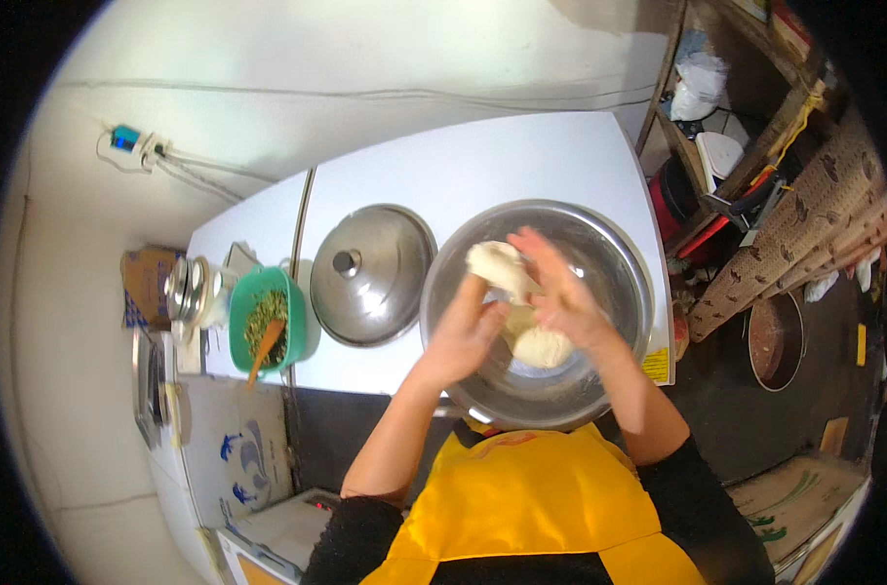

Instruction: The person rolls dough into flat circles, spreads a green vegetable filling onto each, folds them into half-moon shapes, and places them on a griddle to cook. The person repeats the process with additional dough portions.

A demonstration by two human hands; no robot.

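A wide stainless steel bowl [626,292] is right in front of me, and both hands are over it. My left hand [467,329] holds a pale piece of dough [498,265] at its fingertips, above the bowl. My right hand [564,296] is close beside that piece with its fingers stretched out; motion blur hides whether it touches. A second, rounded lump of dough [543,346] lies in the bowl below my hands. Left of the bowl rests a domed metal lid [374,274] with a black knob.
A green plastic basin [297,322] of chopped green filling, with a wooden spatula [268,342] in it, stands left on the white tabletop [487,161]. Stacked metalware [187,289] is beyond it. Wooden shelving [769,139] rises at right; a bucket [776,344] is on the floor.
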